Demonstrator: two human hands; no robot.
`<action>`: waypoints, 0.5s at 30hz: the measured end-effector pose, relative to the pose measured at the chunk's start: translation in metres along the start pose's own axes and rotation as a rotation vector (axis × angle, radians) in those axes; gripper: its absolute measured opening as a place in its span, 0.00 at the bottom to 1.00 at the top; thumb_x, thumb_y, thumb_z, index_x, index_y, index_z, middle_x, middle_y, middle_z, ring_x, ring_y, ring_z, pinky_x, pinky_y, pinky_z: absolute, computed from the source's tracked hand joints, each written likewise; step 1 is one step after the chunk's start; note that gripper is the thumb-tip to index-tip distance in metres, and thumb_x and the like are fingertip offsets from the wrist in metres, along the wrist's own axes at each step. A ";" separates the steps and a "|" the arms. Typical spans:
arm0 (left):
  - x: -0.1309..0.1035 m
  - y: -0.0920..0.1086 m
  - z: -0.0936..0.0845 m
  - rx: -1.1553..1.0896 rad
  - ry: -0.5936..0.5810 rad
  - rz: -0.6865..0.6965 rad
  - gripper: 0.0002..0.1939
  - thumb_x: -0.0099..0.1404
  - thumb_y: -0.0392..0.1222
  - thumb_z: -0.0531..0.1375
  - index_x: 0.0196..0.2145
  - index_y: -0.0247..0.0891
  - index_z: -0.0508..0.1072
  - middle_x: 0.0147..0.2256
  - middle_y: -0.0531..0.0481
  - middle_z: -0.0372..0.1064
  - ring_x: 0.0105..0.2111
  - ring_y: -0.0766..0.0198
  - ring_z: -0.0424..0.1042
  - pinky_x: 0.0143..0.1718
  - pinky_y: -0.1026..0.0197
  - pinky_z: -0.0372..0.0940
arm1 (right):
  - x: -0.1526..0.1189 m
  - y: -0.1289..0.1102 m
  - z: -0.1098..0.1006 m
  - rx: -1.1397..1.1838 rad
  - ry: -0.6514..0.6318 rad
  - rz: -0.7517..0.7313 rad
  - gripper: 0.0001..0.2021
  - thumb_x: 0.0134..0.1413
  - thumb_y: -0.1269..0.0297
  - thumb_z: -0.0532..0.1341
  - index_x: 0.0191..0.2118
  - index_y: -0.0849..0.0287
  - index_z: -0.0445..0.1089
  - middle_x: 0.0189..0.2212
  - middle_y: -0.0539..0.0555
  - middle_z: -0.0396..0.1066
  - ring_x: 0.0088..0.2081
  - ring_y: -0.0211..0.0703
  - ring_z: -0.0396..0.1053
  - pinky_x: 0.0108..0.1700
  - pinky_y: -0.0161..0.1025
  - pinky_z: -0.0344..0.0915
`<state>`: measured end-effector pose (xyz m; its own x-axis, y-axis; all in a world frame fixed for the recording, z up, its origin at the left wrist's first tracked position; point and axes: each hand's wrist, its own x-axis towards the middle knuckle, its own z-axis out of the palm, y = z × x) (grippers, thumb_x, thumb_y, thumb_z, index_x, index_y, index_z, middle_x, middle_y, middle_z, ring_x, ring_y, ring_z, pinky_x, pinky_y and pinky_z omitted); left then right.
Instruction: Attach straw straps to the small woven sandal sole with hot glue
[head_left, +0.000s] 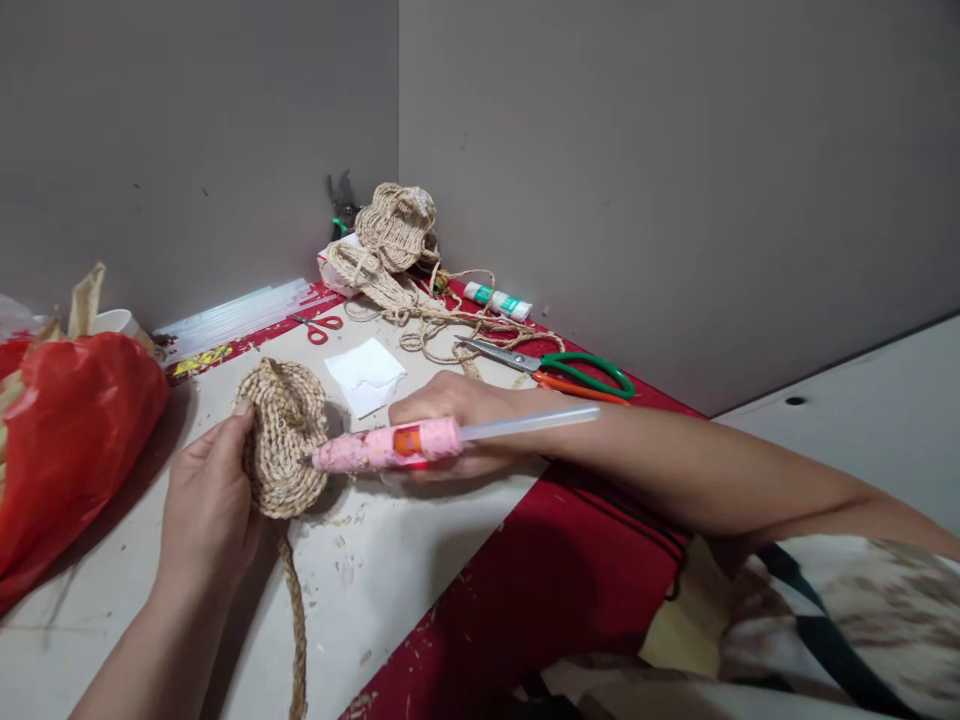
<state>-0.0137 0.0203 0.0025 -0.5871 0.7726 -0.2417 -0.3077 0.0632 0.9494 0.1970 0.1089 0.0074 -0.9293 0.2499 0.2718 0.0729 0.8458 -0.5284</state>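
Gripped at its left edge by my left hand (210, 490) is a coiled straw-rope piece (289, 460), rounded, with a small raised fold at its top. A braided cord (295, 610) hangs from its lower edge down the table. My right hand (450, 410) is closed around a pink hot glue gun (375, 447), partly hidden behind it. The gun's tip points left and meets or nearly meets the face of the coiled piece. A clear glue stick (532, 422) sticks out of the gun's back end, and a red light glows on its underside.
Beyond my hands lie green-and-orange-handled scissors (585, 375), small red scissors (319, 325), white paper (366, 375), a white-green tube (499, 300) and woven rope pieces (397, 225). Clear glue sticks (240, 312) and a red plastic bag (82, 440) are at left. Grey panels (637, 180) enclose the back.
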 end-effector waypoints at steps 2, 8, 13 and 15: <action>0.000 0.002 0.000 -0.007 0.018 0.007 0.05 0.57 0.37 0.63 0.28 0.32 0.78 0.22 0.48 0.75 0.25 0.60 0.75 0.27 0.61 0.71 | -0.005 0.003 -0.010 -0.079 -0.007 0.052 0.11 0.56 0.59 0.58 0.29 0.61 0.67 0.24 0.50 0.67 0.23 0.33 0.60 0.28 0.32 0.53; 0.001 0.004 0.000 -0.062 0.030 0.029 0.05 0.57 0.36 0.63 0.27 0.33 0.78 0.23 0.48 0.76 0.27 0.59 0.76 0.30 0.60 0.71 | -0.022 0.024 -0.028 -0.552 -0.034 0.369 0.16 0.58 0.51 0.55 0.30 0.60 0.62 0.25 0.52 0.64 0.25 0.36 0.54 0.28 0.36 0.44; 0.003 -0.001 -0.002 -0.083 0.014 0.032 0.06 0.55 0.38 0.64 0.28 0.32 0.78 0.24 0.47 0.76 0.24 0.60 0.75 0.29 0.60 0.71 | -0.038 0.035 -0.038 -0.551 -0.213 0.527 0.19 0.54 0.47 0.59 0.35 0.61 0.67 0.32 0.57 0.68 0.30 0.41 0.62 0.30 0.37 0.52; 0.003 -0.003 -0.003 -0.065 0.019 0.036 0.07 0.54 0.40 0.65 0.27 0.33 0.78 0.24 0.48 0.76 0.20 0.63 0.72 0.26 0.61 0.70 | -0.038 0.028 -0.045 -0.467 -0.205 0.510 0.18 0.51 0.50 0.62 0.38 0.61 0.70 0.35 0.58 0.70 0.34 0.43 0.65 0.33 0.38 0.57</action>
<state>-0.0165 0.0210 -0.0021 -0.6129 0.7612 -0.2121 -0.3338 -0.0062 0.9426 0.2510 0.1440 0.0184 -0.7840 0.6129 -0.0982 0.6207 0.7719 -0.1375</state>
